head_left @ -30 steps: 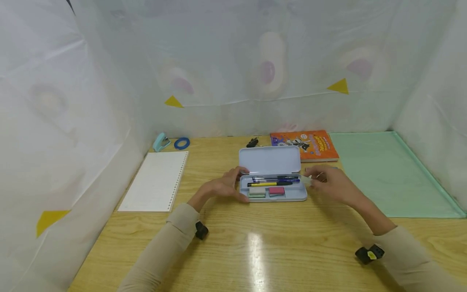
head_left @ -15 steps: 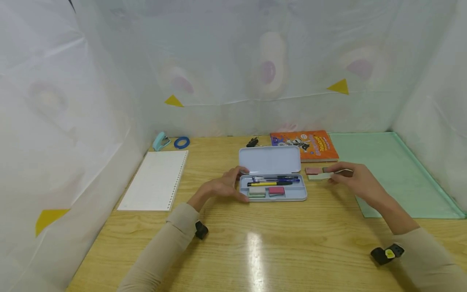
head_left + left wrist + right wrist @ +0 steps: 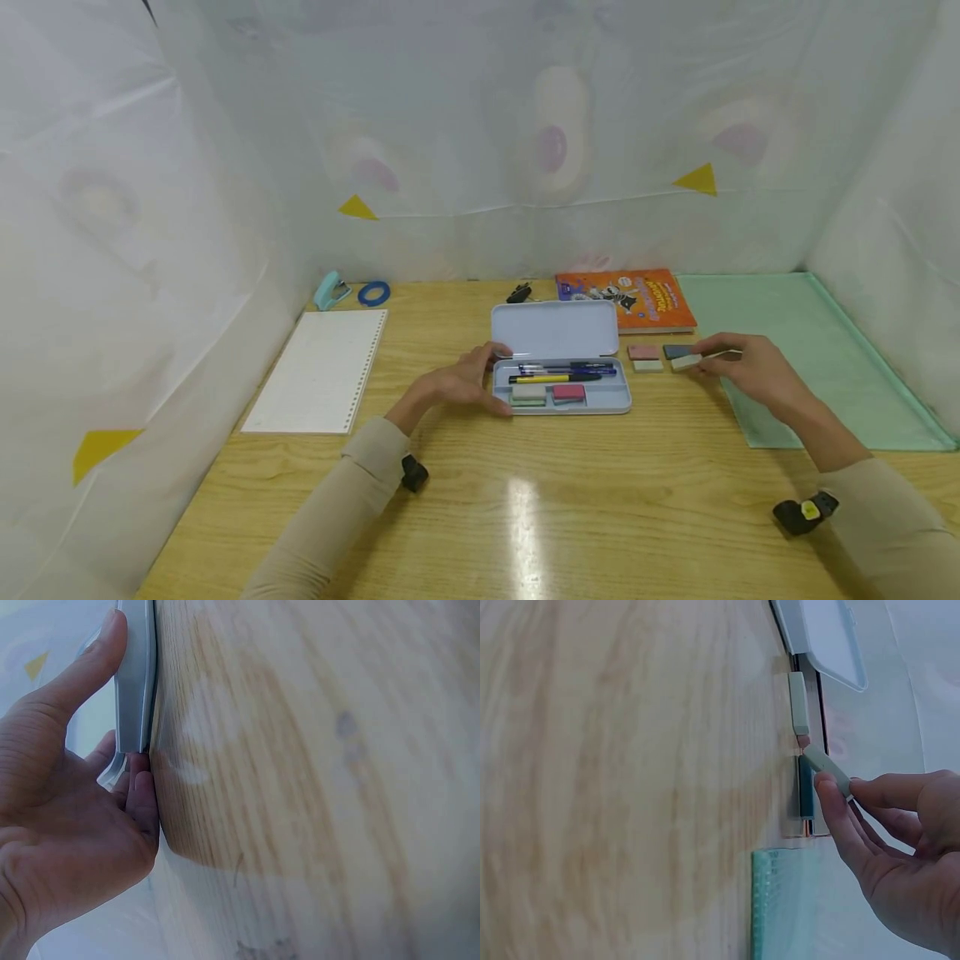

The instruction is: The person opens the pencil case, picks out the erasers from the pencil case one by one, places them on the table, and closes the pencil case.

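Observation:
An open pale blue pencil case holds several pens, a yellow one among them, with a whitish eraser and a pink eraser in front. My left hand grips its left end, thumb at the front corner, fingers behind; the left wrist view shows this closely. To the right, my right hand pinches a pale eraser, tilted, between thumb and fingers. Beside it on the table lie a pinkish eraser, a pale eraser and a dark blue-grey eraser.
An orange book lies behind the case, a black binder clip near it. The green mat covers the right side. At left are a white notepad, a light blue stapler and a blue ring.
My right hand has moved right from the case's right end, uncovering the erasers on the table. The pinched pale eraser has come apart from the other pale one. My left hand stays put.

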### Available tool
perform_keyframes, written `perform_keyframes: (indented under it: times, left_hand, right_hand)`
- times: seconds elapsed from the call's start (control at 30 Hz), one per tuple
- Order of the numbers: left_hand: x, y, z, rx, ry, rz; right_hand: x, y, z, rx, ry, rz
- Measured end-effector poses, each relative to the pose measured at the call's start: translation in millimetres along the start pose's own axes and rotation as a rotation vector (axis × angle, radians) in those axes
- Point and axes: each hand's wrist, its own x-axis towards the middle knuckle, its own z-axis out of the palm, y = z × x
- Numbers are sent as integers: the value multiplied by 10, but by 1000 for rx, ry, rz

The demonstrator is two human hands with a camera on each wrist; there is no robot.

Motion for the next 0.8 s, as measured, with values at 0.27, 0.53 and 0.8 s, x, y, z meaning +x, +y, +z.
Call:
perform_keyframes:
  times: [0.27, 0.53, 0.8]
  left_hand:
    - [1, 2, -5, 5, -4, 0]
    - [5, -2, 4, 5, -3, 1]
    - [-3, 14, -1, 7, 0, -1]
  right_hand:
    - [9, 53, 36, -72, 16, -40]
    - [-11, 94, 2, -135, 47, -40]
    - [-51, 76, -67, -123, 66, 3]
